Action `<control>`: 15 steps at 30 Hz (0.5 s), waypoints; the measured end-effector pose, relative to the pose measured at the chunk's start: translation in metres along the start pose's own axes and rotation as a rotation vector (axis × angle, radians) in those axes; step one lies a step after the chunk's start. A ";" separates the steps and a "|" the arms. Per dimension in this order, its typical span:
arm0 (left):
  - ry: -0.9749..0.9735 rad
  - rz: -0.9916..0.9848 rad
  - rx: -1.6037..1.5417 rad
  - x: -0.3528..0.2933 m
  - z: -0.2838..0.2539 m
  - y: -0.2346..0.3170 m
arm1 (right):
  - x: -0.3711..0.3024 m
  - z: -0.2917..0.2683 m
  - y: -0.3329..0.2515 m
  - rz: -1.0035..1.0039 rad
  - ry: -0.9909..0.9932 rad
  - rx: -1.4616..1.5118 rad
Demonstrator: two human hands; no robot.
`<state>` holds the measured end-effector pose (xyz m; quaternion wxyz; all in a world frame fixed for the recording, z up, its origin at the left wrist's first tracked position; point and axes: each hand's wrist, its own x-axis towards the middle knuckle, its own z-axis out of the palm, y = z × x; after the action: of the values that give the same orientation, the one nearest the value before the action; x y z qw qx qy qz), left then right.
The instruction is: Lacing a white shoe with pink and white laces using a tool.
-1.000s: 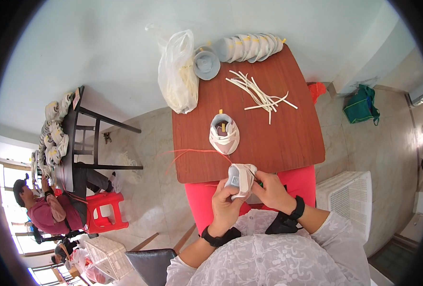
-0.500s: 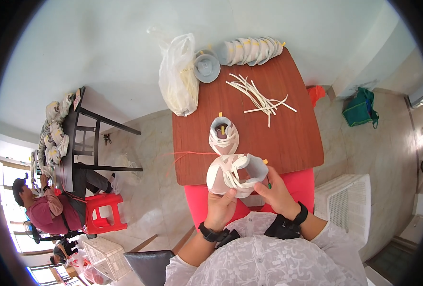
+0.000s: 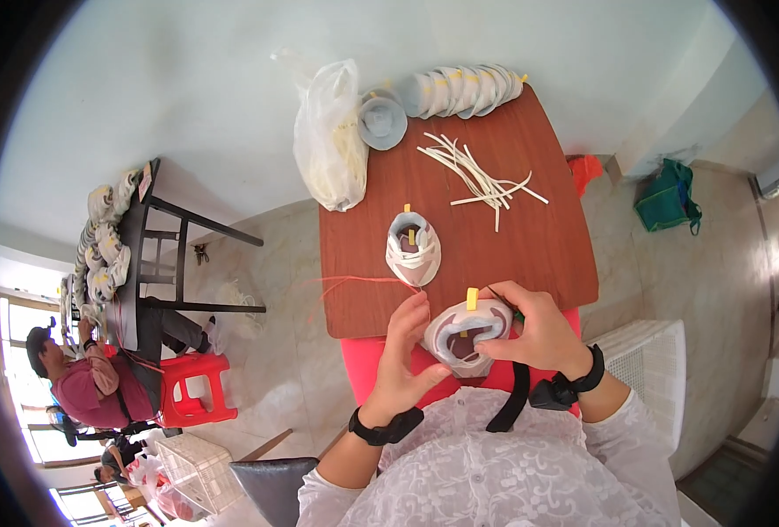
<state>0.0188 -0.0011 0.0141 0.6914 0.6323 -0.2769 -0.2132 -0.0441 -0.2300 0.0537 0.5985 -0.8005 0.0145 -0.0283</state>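
1. We record a brown table [image 3: 530,263].
2. We find a pale sneaker upper [image 3: 462,341] over the lap, collar up.
3. We note a laced sneaker upper [image 3: 414,255] on the table.
4. We see the right hand [image 3: 537,335] gripping the pale upper's collar; the left hand [image 3: 400,356] is spread beside it, contact unclear.
5. We observe loose white laces [image 3: 484,183] farther back.

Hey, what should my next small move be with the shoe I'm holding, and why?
I'd probably close the left hand on the left side of the held shoe: that hand looks open beside it, while the right hand grips its right side, so a second grip might steady it.
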 end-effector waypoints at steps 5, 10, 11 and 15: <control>-0.273 0.220 0.619 0.012 -0.005 0.033 | 0.005 -0.009 -0.005 0.084 -0.144 -0.065; -0.288 0.216 0.745 0.011 -0.006 0.031 | 0.005 -0.004 -0.003 0.007 -0.081 -0.176; -0.246 0.246 0.771 0.010 -0.007 0.026 | 0.003 0.000 -0.003 -0.077 0.028 -0.242; -0.030 0.228 0.659 0.001 -0.010 0.011 | -0.004 0.020 -0.013 -0.149 0.383 -0.287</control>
<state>0.0253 0.0072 0.0246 0.4655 0.7831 -0.4101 -0.0431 -0.0473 -0.2066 0.0599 0.4614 -0.8561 0.0727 -0.2212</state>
